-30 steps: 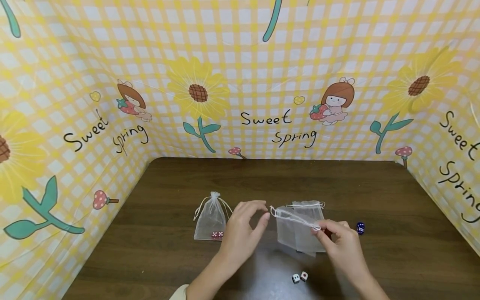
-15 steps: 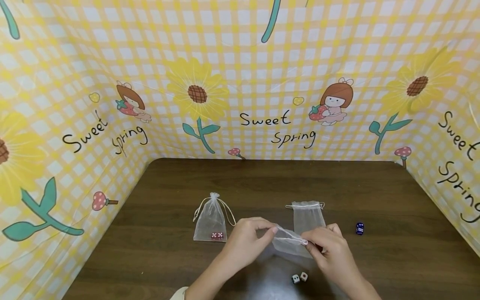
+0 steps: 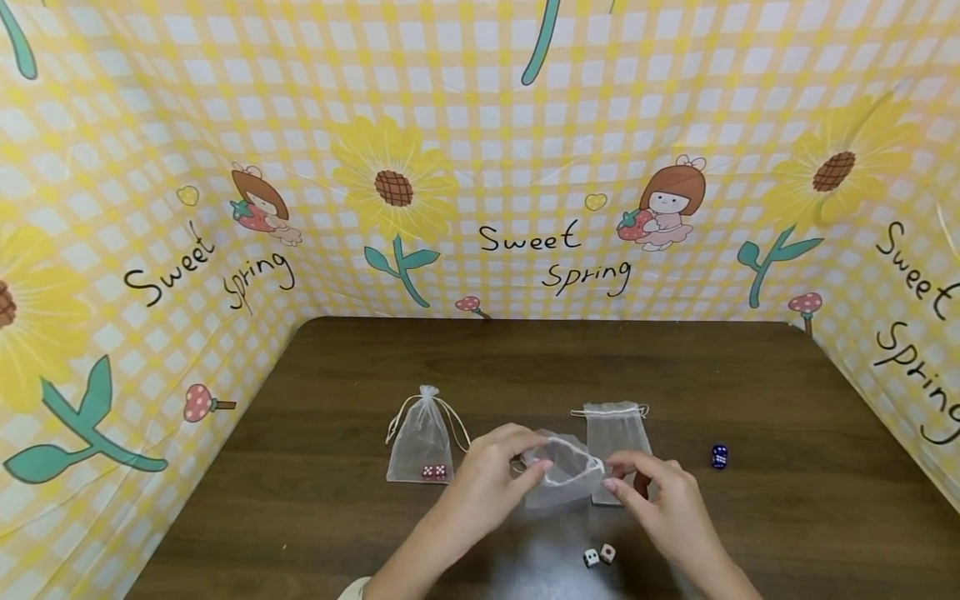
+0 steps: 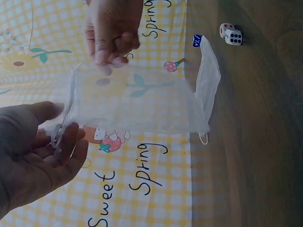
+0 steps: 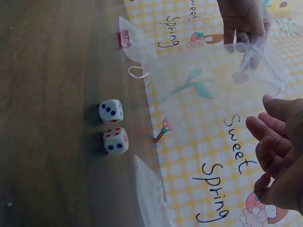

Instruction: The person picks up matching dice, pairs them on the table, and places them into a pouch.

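Observation:
A sheer white drawstring pouch (image 3: 566, 492) hangs above the table, its mouth spread into a loop. My left hand (image 3: 491, 475) holds the pouch by the left side of its mouth; in the left wrist view the thumb and fingers (image 4: 71, 142) lie on either side of the rim. At the opposite corner is my right hand (image 3: 667, 500), thumb and index finger apart; in the right wrist view its fingers (image 5: 265, 125) are spread beside the rim. Two white dice (image 3: 600, 555) lie on the table below the hands. No dice show inside the held pouch.
Left of the hands lies a drawn-up pouch (image 3: 416, 442) with red dice (image 3: 435, 472) inside. Another flat pouch (image 3: 615, 429) lies behind the right hand, and blue dice (image 3: 720, 457) sit further right. Patterned cloth walls (image 3: 480, 167) border the brown table (image 3: 337, 533).
The pouch has moved down and left, off the flat one. My left hand has come to its rim and taken hold. The mouth has widened, and my right fingers have parted.

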The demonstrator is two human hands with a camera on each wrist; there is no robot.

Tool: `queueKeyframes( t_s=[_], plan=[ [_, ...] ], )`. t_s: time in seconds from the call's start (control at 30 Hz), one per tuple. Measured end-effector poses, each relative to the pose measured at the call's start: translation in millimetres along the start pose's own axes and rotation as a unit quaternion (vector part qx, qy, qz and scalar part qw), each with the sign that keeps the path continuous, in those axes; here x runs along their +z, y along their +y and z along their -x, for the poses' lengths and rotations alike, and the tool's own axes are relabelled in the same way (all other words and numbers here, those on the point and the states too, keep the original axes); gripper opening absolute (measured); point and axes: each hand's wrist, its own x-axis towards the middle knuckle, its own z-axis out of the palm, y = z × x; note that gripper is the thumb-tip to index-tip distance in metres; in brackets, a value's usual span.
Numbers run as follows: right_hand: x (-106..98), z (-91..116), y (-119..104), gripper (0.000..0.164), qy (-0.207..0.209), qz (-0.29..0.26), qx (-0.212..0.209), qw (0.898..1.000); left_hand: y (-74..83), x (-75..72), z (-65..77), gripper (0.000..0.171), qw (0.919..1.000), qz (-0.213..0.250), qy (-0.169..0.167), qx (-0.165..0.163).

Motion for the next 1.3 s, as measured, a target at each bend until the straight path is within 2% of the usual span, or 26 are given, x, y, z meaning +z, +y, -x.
queueKeyframes(
  t_s=[0.13,0.27,0.4,0.53,0.67,0.97,1.2,1.3],
  plan=[
    [0.0,6.0,5.0,0.026,-0.038,-0.006,0.018,0.999,0.4,-2.3,0.0,0.031,0.9997,-0.018,0.011,-0.009],
    [0.1,16.7,13.0,0.018,-0.104,-0.042,0.047,0.993,0.4,-3.9,0.1,0.032,0.9991,-0.027,0.025,-0.02],
    [0.7,27.2,21.3,0.011,-0.185,-0.048,0.087,0.978,-0.5,-4.9,0.2,0.03,0.998,-0.042,0.041,-0.025],
    [2.1,34.8,26.3,0.009,-0.268,-0.028,0.11,0.957,-1.9,-5.2,0.3,0.028,0.997,-0.055,0.049,-0.024],
    [3.3,40.3,28.3,0.01,-0.311,-0.002,0.105,0.945,-3.0,-5.1,0.5,0.027,0.9964,-0.067,0.047,-0.025],
    [8.0,45.8,29.3,0.017,-0.332,0.028,0.089,0.939,-1.9,-4.5,0.7,0.027,0.9945,-0.094,0.034,-0.033],
    [11.2,43.8,27.1,0.017,-0.318,0.062,0.083,0.942,-1.9,-1.9,1.1,0.026,0.9947,-0.093,0.037,-0.019],
    [8.1,36.5,24.5,0.018,-0.288,0.095,0.081,0.949,-2.3,-0.4,1.6,0.025,0.9951,-0.091,0.034,-0.021]
  ],
)
